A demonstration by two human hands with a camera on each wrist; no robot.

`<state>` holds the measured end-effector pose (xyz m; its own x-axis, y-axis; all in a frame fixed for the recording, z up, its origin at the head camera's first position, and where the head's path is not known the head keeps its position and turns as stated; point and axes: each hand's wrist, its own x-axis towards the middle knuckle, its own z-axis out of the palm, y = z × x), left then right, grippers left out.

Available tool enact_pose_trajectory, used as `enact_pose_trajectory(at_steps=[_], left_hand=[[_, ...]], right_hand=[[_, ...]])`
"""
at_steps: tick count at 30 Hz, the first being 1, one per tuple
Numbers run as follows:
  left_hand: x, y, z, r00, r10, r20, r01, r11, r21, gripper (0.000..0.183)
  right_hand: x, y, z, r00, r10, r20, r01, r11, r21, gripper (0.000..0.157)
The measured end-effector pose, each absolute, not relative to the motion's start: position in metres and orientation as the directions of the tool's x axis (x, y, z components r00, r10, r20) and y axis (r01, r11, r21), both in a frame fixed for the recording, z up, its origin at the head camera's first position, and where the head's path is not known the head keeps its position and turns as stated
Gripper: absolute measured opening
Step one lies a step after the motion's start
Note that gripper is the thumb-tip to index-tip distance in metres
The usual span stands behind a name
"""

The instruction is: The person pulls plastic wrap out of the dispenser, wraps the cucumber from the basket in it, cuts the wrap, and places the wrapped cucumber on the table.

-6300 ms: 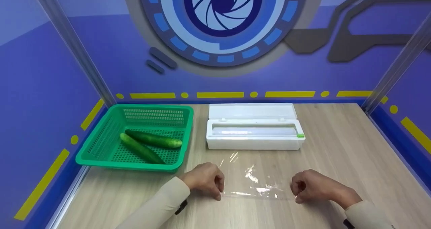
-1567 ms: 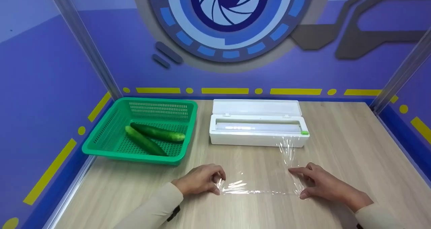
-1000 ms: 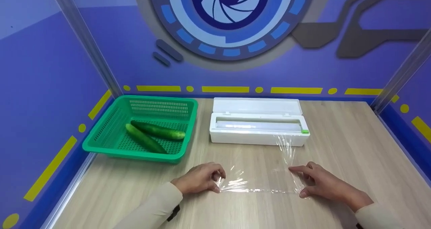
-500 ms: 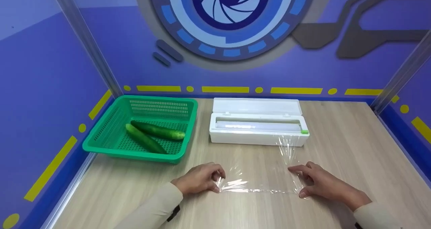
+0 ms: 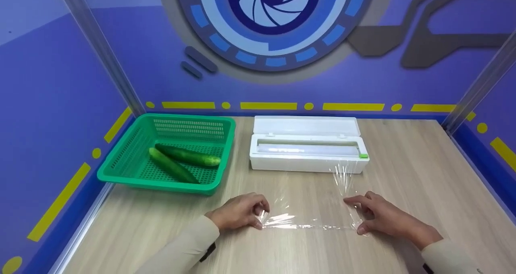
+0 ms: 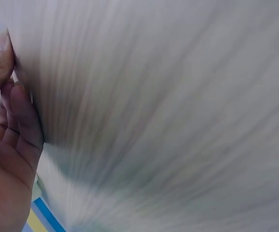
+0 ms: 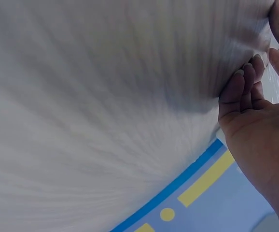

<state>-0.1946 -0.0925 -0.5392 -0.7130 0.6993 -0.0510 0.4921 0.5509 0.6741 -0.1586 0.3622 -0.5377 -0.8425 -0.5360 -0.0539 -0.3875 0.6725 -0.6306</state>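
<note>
A sheet of clear cling film point(image 5: 284, 221) stretches low over the table between both hands, its near edge shiny and creased. My left hand point(image 5: 240, 211) pinches the bunched left corner between thumb and fingers; in the left wrist view that hand point(image 6: 9, 140) is at the left edge. My right hand point(image 5: 385, 215) holds the right corner, thumb on the near edge and index finger reaching forward along the film. Creases run from that fingertip to the white film box point(image 5: 306, 166), whose lid point(image 5: 306, 125) stands raised behind the roll point(image 5: 308, 150).
At the back left a green plastic basket point(image 5: 155, 185) holds two cucumbers, one pale-tipped cucumber point(image 5: 187, 155) and another cucumber point(image 5: 171, 167) crossing its end. Blue printed panels point(image 5: 44, 104) wall in the wooden table point(image 5: 306, 254) at the back and sides.
Since the oldest frame, the right index finger has stretched forward and creases have formed from it to the box; the left corner has bunched up. Over the last second the hands barely move.
</note>
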Motion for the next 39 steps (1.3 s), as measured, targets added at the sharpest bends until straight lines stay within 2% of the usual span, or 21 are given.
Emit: enact_pose_trajectory(at_steps=[6, 22, 39], left_hand=[[-0.195, -0.093, -0.539, -0.711, 0.701, -0.056, 0.496, 0.556, 0.667, 0.038], [-0.191, -0.084, -0.543, -0.714, 0.698, -0.059, 0.490, 0.557, 0.671, 0.036], [-0.187, -0.102, -0.542, -0.709, 0.703, 0.047, 0.550, 0.511, 0.661, 0.031]], right_hand=[[-0.160, 0.362, -0.538, -0.843, -0.536, -0.043, -0.391, 0.666, -0.635, 0.081], [-0.157, 0.368, -0.535, -0.838, -0.522, -0.158, -0.315, 0.700, -0.641, 0.082], [-0.158, 0.365, -0.535, -0.820, -0.569, -0.056, -0.410, 0.654, -0.636, 0.080]])
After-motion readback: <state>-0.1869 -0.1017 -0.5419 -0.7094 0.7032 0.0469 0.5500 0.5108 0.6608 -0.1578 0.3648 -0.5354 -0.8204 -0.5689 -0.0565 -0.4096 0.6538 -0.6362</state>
